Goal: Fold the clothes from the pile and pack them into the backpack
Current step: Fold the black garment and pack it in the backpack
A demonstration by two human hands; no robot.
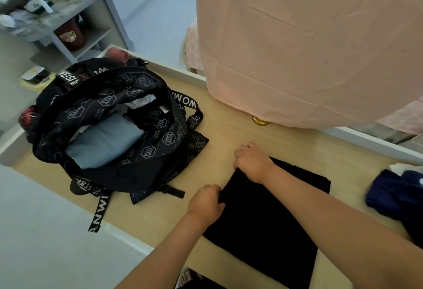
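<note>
a black garment is lying folded on the table, its near end running close to the table's near edge. the left hand is pinching its left edge with curled fingers. the right hand is gripping its far left corner, knuckles up. bare tabletop is showing between the garment and the backpack, and beyond the right hand up to a pink cloth hanging over the far edge. the pile, navy with some white, is sitting at the right, cut off by the frame. both hands' fingertips are curling out of sight, and a gold knob is half hiding under the cloth. the backpack is lying open at the left end, a strap dangling past the near edge. inside, a folded grey-blue garment is lying by something white, hard to make out.
</note>
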